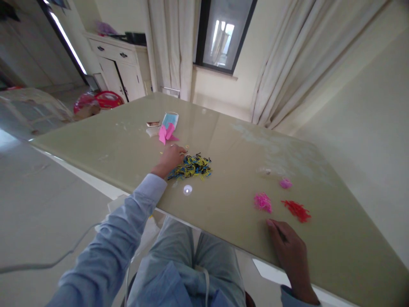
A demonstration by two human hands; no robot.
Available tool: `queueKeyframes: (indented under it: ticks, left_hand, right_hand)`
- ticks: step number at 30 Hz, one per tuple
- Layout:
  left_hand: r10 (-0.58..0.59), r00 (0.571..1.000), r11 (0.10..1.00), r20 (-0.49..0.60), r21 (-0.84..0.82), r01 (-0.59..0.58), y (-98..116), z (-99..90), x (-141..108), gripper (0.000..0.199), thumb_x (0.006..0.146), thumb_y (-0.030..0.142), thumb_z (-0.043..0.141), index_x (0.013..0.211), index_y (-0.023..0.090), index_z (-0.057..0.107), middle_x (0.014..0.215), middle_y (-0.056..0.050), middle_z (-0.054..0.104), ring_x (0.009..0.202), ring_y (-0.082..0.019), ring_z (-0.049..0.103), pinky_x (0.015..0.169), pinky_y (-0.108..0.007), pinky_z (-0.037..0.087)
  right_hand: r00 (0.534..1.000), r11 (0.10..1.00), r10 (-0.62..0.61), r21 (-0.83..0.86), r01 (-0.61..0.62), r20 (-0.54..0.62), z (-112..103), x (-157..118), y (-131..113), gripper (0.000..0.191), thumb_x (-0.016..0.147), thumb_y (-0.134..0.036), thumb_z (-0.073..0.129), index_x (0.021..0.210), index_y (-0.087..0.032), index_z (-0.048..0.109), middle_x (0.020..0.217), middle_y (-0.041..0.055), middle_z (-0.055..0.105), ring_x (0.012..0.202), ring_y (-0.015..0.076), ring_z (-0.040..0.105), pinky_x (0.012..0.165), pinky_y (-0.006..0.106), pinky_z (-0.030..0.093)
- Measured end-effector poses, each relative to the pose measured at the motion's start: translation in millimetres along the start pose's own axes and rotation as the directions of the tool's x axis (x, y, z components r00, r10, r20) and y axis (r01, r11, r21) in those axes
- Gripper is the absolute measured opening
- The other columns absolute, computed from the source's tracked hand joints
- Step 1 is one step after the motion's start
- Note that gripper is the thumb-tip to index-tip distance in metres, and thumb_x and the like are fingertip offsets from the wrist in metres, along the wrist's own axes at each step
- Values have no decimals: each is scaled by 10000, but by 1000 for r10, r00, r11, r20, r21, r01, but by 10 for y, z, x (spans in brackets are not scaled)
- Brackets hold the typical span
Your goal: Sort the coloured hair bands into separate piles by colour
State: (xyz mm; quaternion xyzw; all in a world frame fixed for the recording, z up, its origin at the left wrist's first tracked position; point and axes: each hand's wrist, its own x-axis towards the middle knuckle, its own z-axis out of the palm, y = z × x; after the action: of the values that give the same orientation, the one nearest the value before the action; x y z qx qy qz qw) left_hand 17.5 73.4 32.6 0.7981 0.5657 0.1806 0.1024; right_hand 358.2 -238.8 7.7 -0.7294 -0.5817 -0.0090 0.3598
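A mixed pile of short, thin blue, yellow and black strands [193,166] lies left of centre on the table. At its left edge is my left hand [171,158], fingers bent and drawn together against the strands; whatever they pinch is too small to make out. Over on the right, my right hand [287,241] rests near the front edge of the table, curled closed with thumb against fingers. Its contents, if any, are hidden. Just beyond it lie a small pile of pink strands [263,202], a red strand pile [296,210] and a smaller purple-pink pile [285,183].
Behind my left hand, the greenish table [223,187] bears pink paper [166,133], a blue face mask [170,119] and a small flat item [153,124]. A round light spot shows near the front edge. A white cabinet [119,64] stands beyond the table.
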Motion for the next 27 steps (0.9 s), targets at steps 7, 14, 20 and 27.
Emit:
queueKeyframes:
  ticks: [7,14,20,27]
  left_hand:
    - [24,998,1000,61,2,-24,-30,51,89,319,871,177,545,1035,179,819,1068,-159,758,977,-286,706,892,-366,538]
    - [79,995,997,64,-28,-78,-39,42,185,243,821,233,609,908,202,834,935,-129,787,884,-273,705,819,-339,515]
    - [85,995,996,61,-21,-83,5,66,275,208,718,171,604,748,187,810,798,-117,775,766,-256,688,735,-321,487]
    - [93,995,994,24,-56,-91,33,42,181,221,740,176,575,803,145,784,847,-139,767,807,-262,686,757,-335,487]
  right_hand:
    - [998,996,64,-57,-62,27,-5,18,8,508,919,-636,514,795,-193,730,782,76,753,676,201,699,666,289,554]
    - [995,994,87,-64,-85,37,-6,34,-11,517,904,-659,522,785,-200,731,797,83,760,695,221,703,665,314,559]
    - [993,992,111,-69,-109,27,2,36,-26,529,891,-674,523,782,-199,728,779,85,751,684,227,694,667,328,553]
    - [994,993,104,-59,-102,30,13,26,-15,487,904,-628,532,801,-194,727,778,79,743,680,216,683,670,321,540]
